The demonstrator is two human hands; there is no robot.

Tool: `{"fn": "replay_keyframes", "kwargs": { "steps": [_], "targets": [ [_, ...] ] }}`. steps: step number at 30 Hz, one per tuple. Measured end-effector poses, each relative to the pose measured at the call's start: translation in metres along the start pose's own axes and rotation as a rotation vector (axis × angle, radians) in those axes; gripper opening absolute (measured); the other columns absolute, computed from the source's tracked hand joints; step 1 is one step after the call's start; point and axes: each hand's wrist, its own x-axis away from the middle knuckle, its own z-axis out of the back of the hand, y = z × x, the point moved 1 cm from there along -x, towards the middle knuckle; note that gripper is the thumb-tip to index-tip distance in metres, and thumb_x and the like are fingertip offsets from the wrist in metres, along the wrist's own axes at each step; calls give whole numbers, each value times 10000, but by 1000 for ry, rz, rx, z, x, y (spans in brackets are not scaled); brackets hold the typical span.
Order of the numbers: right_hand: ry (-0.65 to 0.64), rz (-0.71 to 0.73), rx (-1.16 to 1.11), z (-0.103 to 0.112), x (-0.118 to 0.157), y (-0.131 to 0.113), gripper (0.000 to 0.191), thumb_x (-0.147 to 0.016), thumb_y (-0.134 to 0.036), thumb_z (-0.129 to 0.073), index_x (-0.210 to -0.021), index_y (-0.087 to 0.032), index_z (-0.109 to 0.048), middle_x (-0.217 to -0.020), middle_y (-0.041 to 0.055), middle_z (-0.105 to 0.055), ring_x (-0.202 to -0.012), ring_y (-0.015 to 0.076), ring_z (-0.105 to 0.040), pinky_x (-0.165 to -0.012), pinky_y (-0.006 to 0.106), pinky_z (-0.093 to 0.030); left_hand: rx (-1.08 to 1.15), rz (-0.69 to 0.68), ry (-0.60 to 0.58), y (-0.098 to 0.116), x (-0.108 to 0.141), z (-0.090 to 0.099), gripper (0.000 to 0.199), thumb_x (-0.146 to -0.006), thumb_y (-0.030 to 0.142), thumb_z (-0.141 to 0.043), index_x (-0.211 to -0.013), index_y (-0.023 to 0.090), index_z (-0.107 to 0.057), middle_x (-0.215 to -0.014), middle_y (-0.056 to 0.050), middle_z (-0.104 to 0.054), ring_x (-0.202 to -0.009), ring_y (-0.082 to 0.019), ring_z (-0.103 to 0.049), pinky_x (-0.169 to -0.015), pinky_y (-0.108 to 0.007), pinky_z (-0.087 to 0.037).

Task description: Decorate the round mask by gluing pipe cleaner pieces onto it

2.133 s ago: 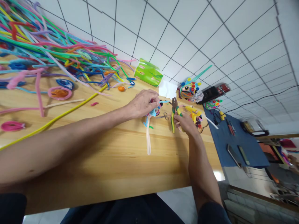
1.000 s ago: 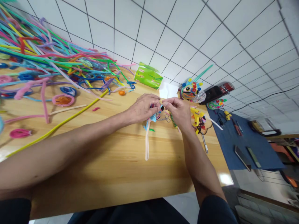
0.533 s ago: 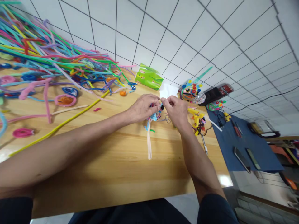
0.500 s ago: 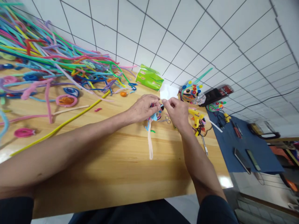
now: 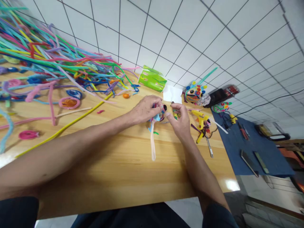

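My left hand [image 5: 148, 109] is closed round a small colourful craft piece [image 5: 156, 118] made of fuzzy stems, with a dark round spot at its right end. A pale pink fuzzy strip [image 5: 153, 145] hangs down toward me below it. Just right of the piece is my right hand [image 5: 177, 117], its thumb and index finger apart, with nothing seen between them. A green and yellow item partly shows behind its fingers. Beyond the hands lies a white paper [image 5: 172, 94].
Many fuzzy stems [image 5: 71, 61] are heaped at the left. A green tissue pack [image 5: 152, 79] stands by the wall. On the right are a yellow glue gun [image 5: 200, 117], a decorated craft figure [image 5: 194, 92], a pen [image 5: 210, 148] and a blue mat [image 5: 251, 145] with phones.
My right hand has drawn slightly away from the craft piece, and its thumb and index finger have parted. The dark spot now shows more clearly. My left hand keeps its hold.
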Motion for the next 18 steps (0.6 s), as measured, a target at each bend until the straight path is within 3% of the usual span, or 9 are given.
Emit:
{"fn": "replay_keyframes", "kwargs": {
  "steps": [5,10,14,18],
  "targets": [
    [26,258,35,-23,18,-9,307,-897,-270,-712,-1192,-265,-628,-1304,127,-676,-1266,289,-639,-1038,507,-550,90,52,30,-3,5,-4,68,-880,253,-652,-910,193,-645,-1022,-58,-733,-950,-212,-702,-847,-348,-577],
    [94,319,52,-30,17,-14,365,-851,-156,-662,-1195,-269,-616,-1244,118,-696,-1214,290,-661,-1044,513,-552,115,86,41,-5,9,-9,289,-907,340,-647,-1158,200,-612,-1063,-40,-697,-927,-190,-663,-807,-326,-567],
    [110,277,4,-32,16,-14,363,-818,-129,-638,-1162,-245,-624,-1152,100,-715,-1111,267,-680,-964,457,-575,172,84,34,-9,12,-7,290,-987,348,-528,-1232,210,-598,-1187,-54,-702,-1099,-212,-672,-965,-368,-558],
    [113,184,-31,-33,17,-11,320,-808,-157,-655,-1115,-239,-617,-1076,75,-719,-1023,245,-683,-900,414,-580,95,14,63,-15,16,-3,253,-988,323,-517,-1198,219,-613,-1385,-79,-640,-1327,-254,-588,-1180,-448,-454]
  ]
}}
